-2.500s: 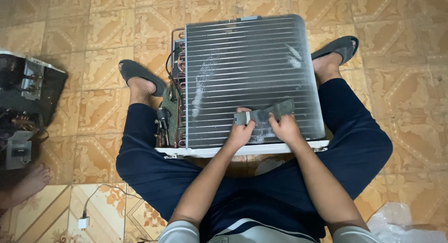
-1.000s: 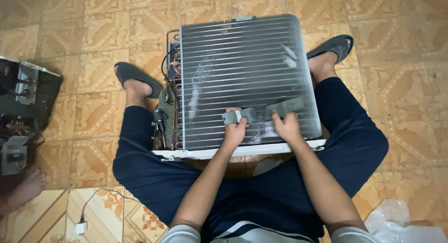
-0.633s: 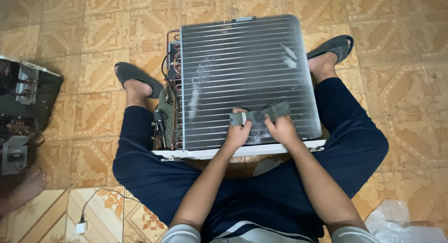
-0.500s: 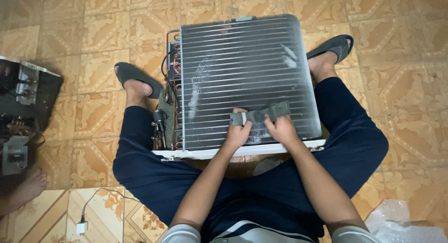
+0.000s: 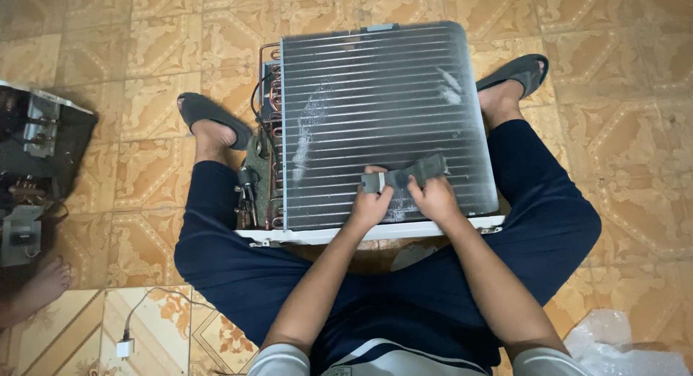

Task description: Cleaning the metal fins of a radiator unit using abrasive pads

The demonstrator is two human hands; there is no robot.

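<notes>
I sit on the tiled floor (image 5: 613,203) with one finned coil unit (image 5: 382,123) between my legs. My left hand (image 5: 369,206) and right hand (image 5: 432,199) both pinch one grey strip (image 5: 408,177), pressed flat against the fins near the lower edge. Two sandals (image 5: 209,116) flank the unit. One plug (image 5: 124,347) lies by my knee.

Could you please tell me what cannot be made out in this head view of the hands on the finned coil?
- Head view: fingertips of the left hand and right hand, hidden under the grey strip.
- Floor under the coil unit, covered by it.
- Dark unit at left, cut off by the edge.
- Plastic wrap, cut off at the bottom.
</notes>
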